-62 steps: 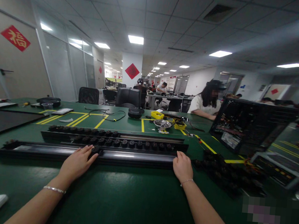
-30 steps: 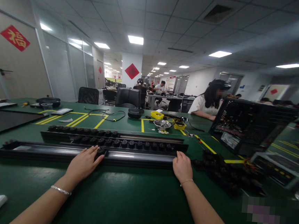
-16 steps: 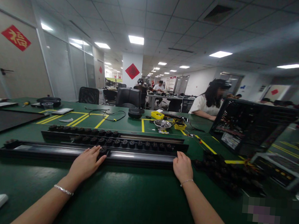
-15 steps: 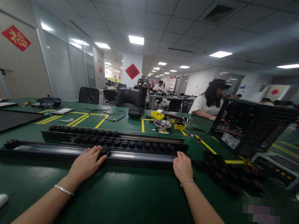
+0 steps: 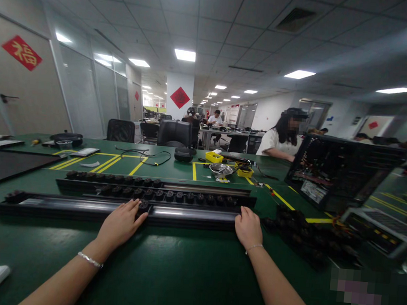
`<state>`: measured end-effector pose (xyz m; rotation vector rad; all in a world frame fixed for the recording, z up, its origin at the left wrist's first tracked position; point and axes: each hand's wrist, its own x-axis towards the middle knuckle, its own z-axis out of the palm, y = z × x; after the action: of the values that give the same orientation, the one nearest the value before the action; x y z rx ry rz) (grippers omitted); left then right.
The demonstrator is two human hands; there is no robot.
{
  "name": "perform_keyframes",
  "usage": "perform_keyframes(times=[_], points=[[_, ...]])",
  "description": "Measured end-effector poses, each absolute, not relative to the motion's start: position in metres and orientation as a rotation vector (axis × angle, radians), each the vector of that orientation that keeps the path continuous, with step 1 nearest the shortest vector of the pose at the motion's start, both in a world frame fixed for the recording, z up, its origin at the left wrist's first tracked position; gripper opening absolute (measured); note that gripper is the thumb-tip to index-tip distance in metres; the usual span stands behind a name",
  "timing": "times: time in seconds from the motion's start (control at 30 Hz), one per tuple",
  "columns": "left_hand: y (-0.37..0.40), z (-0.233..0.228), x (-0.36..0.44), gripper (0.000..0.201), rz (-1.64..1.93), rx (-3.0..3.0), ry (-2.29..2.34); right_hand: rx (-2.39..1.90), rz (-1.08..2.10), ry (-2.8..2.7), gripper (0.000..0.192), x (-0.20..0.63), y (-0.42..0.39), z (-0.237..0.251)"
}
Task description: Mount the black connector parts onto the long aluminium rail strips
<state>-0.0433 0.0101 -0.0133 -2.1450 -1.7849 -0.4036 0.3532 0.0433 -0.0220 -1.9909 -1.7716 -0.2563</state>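
Fingertips and thumb of the left grip [image 5: 120, 223] pinch a small, round black module [image 5: 143, 207] seated on a long, straight black rail with a shiny silvery strip [image 5: 191, 214]. The right grip [image 5: 248, 227] is curled closed over the rail's right end. That rail lies flat on a green-topped counter [image 5: 192, 279], spanning the gap between both grips and running well past the left one. Just beyond the grips lies a second long black rail [image 5: 200, 190], with two rows of round black modules [image 5: 159, 194] along it. Near the right grip, on its outer side, is a dark heap of parts [image 5: 306, 233], too blurred to tell apart; farther out are a grey boxy metal unit [image 5: 384, 231] and an open black computer case [image 5: 351, 175]. Beyond and between the grips stand a round silvery metal bowl [image 5: 221, 169] and a small yellow plastic tray [image 5: 214, 157]. Well beyond the right grip, a person in a white top [image 5: 274, 142] is partly hidden by the case.
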Motion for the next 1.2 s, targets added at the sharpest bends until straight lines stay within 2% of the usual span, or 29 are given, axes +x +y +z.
perform_keyframes(times=[1.2], points=[[0.01, -0.013, -0.029, 0.065, -0.416, -2.158, -1.791, -2.006, -0.281, -1.782, 0.05, 0.354, 0.046, -0.026]])
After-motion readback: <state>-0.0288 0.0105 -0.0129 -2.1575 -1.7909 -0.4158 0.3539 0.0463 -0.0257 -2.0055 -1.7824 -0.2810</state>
